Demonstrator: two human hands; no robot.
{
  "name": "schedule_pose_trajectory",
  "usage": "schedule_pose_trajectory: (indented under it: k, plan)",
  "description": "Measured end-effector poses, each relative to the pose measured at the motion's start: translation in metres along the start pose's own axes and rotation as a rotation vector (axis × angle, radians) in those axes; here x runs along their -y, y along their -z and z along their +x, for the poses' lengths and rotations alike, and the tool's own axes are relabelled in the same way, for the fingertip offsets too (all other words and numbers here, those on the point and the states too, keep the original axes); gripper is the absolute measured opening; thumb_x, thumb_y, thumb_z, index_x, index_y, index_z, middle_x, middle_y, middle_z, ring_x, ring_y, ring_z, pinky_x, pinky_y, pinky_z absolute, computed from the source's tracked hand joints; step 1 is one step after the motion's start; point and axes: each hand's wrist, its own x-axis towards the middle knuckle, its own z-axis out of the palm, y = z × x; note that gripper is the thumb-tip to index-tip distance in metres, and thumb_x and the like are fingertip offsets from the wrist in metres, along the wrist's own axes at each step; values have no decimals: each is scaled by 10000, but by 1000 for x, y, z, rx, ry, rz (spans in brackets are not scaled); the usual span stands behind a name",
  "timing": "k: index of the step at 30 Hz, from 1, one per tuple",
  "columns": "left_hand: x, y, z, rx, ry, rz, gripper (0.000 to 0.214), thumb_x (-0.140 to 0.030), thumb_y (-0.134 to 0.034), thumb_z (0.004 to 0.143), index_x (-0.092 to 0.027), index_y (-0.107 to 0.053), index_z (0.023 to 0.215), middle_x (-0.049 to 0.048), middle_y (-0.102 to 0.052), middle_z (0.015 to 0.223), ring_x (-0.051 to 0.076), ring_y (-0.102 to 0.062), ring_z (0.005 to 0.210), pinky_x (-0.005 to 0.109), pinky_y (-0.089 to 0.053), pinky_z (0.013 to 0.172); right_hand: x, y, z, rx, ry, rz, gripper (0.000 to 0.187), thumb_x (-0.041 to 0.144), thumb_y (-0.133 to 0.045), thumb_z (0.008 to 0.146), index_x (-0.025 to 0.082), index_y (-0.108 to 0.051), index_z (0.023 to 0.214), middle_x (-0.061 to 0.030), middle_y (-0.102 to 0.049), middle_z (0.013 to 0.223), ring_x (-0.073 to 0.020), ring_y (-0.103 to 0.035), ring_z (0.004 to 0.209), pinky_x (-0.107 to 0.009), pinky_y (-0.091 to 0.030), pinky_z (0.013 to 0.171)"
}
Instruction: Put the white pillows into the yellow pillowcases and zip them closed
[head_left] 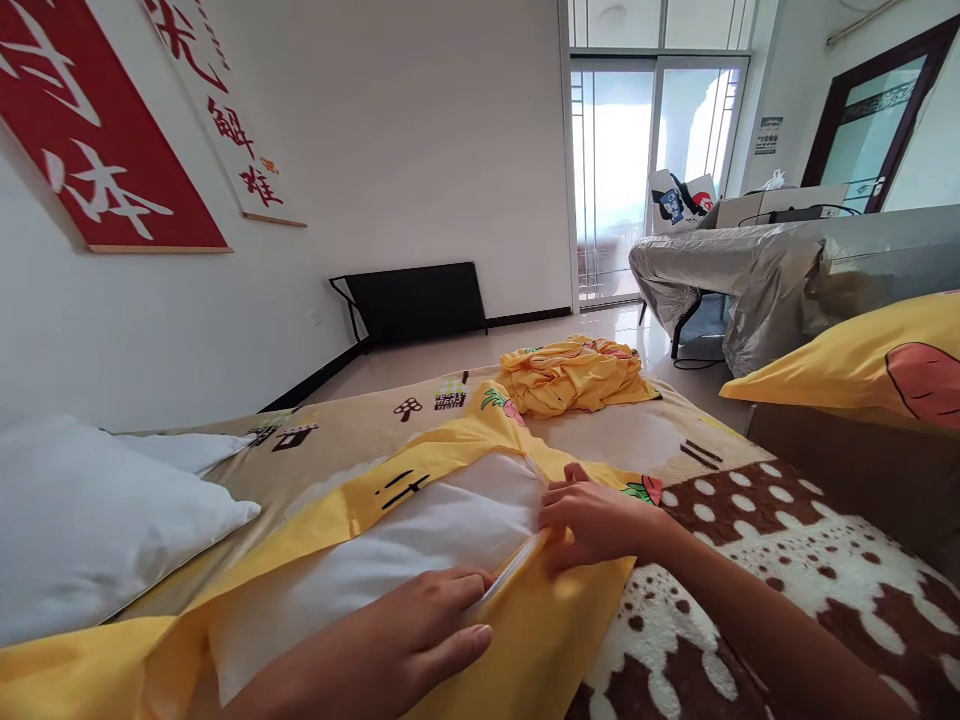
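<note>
In the head view a white pillow lies partly inside a yellow pillowcase with printed fruit, its opening spread around the pillow. My right hand has its fingers curled over the far right part of the opening, closed on the cloth edge. My left hand rests lower down on the white pillow, its fingertips at the near edge of the opening. Its thumb stands apart from the fingers, and I see nothing held there. The pillow's ends are hidden under the cloth.
More white pillows lie at the left on the patterned blanket. A crumpled yellow cloth sits at the far edge. On the right is a yellow pillow; behind it stands a plastic-covered table. A black folded frame leans against the wall.
</note>
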Motion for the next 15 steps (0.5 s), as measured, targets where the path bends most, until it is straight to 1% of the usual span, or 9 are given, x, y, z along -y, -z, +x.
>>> schedule_pose_trajectory:
  k: [2, 4, 5, 7, 8, 10, 12, 14, 15]
  plan:
    - [-7, 3, 12, 38, -39, 35, 399, -440, -291, 948, -237, -603, 1091, 30, -632, 1156, 206, -565, 1089, 292, -416, 956, -3, 4, -10, 71, -29, 52, 351, 505, -631, 808, 177, -613, 686, -10, -642, 784, -152, -583, 835, -300, -304, 862]
    - [-18, 6, 32, 11, -110, 154, 392, -349, -260, 957, -192, -616, 909, 42, -651, 953, 189, -601, 911, 280, -453, 835, -5, 2, -19, 52, -97, 85, 400, 524, -577, 850, 171, -627, 668, -13, -646, 797, -148, -579, 842, -308, -290, 876]
    - [-23, 7, 44, -30, -141, 232, 356, -277, -271, 944, -178, -601, 856, 48, -638, 894, 183, -597, 837, 278, -456, 773, -6, 0, -22, 34, -122, 101, 420, 506, -526, 891, 167, -630, 666, -17, -651, 806, -144, -578, 844, -312, -284, 882]
    - [-29, 6, 72, -115, -195, 354, 267, -124, -321, 868, -162, -583, 834, 58, -625, 871, 175, -585, 764, 274, -446, 702, -8, -4, -28, 5, -132, 134, 457, 421, -404, 972, 159, -632, 675, -27, -665, 837, -135, -580, 861, -311, -280, 889]
    - [-29, 5, 86, -127, -229, 378, 255, -83, -342, 832, -160, -585, 835, 63, -632, 885, 175, -589, 767, 274, -445, 700, -8, -6, -30, -9, -130, 142, 465, 367, -358, 994, 158, -633, 683, -29, -672, 849, -129, -582, 871, -309, -278, 897]
    - [-24, -2, 114, -79, -298, 377, 257, -92, -355, 838, -164, -599, 804, 66, -655, 874, 181, -607, 778, 280, -455, 723, -10, -10, -34, -46, -150, 120, 446, 276, -345, 993, 158, -630, 671, -26, -679, 826, -120, -588, 843, -314, -270, 924]
    - [-15, -13, 136, -20, -362, 392, 239, -160, -390, 868, -168, -614, 786, 72, -673, 843, 195, -626, 779, 292, -468, 739, -11, -14, -36, -55, -212, 50, 387, 218, -411, 945, 161, -614, 620, -21, -669, 735, -122, -584, 758, -323, -277, 923]
    - [-4, -24, 151, -44, -395, 448, 179, -172, -449, 851, -165, -628, 860, 83, -683, 870, 208, -642, 788, 297, -481, 739, -13, -21, -35, -79, -335, -24, 290, 166, -456, 880, 166, -623, 643, -23, -657, 683, -132, -572, 695, -317, -310, 879]
    - [0, -29, 156, -75, -401, 481, 176, -154, -479, 827, -160, -629, 918, 90, -686, 902, 215, -651, 800, 299, -488, 735, -14, -25, -34, -118, -410, -52, 225, 147, -466, 854, 168, -644, 718, -30, -662, 702, -143, -574, 698, -311, -327, 852]
